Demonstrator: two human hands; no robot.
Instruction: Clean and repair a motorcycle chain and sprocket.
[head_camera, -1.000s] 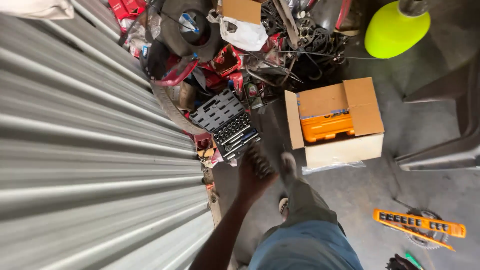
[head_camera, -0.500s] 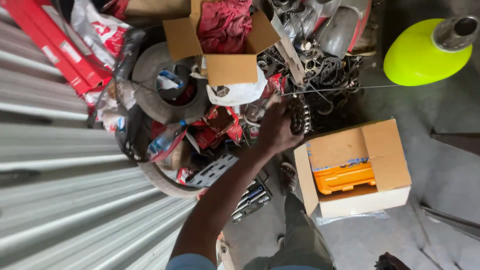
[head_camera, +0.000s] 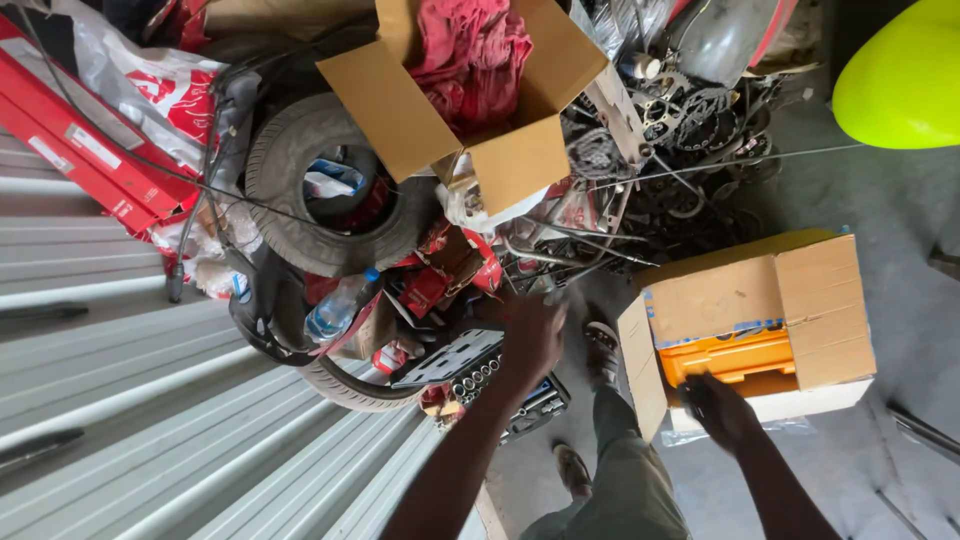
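Cardboard box (head_camera: 760, 320) by right hand (head_camera: 718, 410), socket set (head_camera: 480, 378) under left hand (head_camera: 532, 335)

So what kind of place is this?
Probably a repair workshop or garage store: a tyre, a heap of chain sprockets and an open socket set lie beside a corrugated metal shutter.

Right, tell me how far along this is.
Done: the socket set case lies open on the floor. In hand: the left hand hovers above it, blurred, and the right hand is at the open cardboard box by the orange case. Left: the parts pile looks unsorted.
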